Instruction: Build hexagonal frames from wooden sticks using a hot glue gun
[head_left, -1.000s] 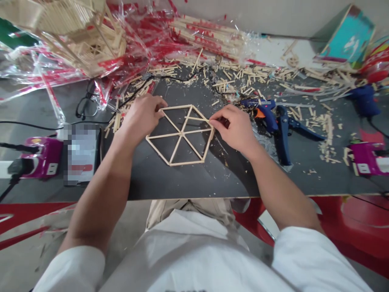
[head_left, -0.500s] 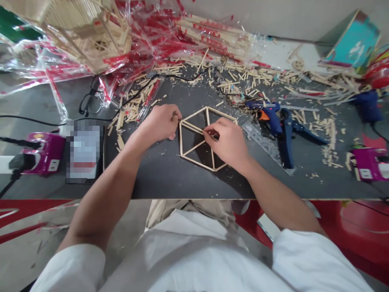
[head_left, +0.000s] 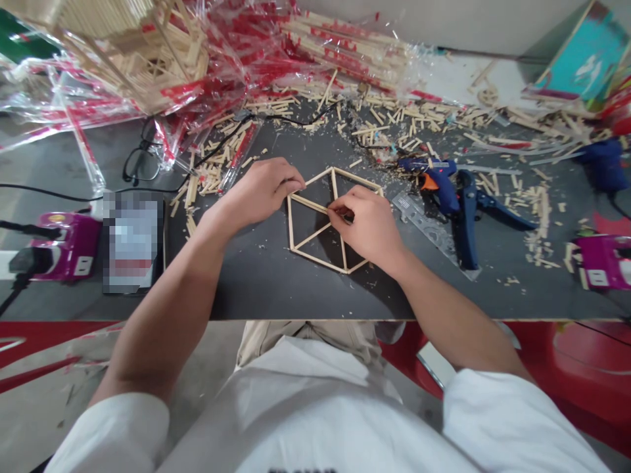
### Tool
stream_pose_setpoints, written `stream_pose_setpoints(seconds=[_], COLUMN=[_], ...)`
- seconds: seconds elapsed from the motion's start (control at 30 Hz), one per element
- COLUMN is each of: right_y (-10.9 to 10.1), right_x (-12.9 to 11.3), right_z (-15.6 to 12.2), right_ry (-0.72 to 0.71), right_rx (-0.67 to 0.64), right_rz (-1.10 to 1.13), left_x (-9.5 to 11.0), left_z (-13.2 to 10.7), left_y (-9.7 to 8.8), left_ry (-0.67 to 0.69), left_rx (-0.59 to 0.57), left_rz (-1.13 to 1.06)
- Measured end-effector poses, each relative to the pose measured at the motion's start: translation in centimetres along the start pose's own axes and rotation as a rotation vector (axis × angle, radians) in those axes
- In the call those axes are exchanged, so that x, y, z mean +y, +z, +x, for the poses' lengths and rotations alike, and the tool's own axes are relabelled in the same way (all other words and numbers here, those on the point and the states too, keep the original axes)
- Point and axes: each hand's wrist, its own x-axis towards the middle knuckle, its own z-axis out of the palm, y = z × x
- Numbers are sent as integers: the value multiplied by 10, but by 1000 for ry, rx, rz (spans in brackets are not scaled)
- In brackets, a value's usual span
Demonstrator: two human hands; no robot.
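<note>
From the head view, the left hand [head_left: 261, 192] pinched one end of a craft stick [head_left: 308, 203] against a corner of the stick frame [head_left: 318, 261], which lay mid-tabletop [head_left: 256, 276], nearer the front edge. The right hand [head_left: 365, 226] gripped the other end narrowly, holding the stick steady on both sides.

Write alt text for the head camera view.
A left hand and right hand hold a hexagonal frame of wooden craft sticks on a black work table, the right pinching an inner stick. A blue hot glue gun lies to the right.
</note>
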Motion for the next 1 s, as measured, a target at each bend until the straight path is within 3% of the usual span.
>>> stream_pose_setpoints(seconds=[0.63,0.87,1.0], right_y=[0,3,-7], right_x=[-1,-4,1], right_z=[-1,-1,3], right_ry=[-14,13,53], right_rx=[50,13,6], right_rz=[6,20,39], left_x=[1,10,11], left_z=[0,-3,-2], left_y=[0,-2,-1], left_ry=[6,23,25], left_rx=[41,-87,-112], left_rz=[-18,16,46])
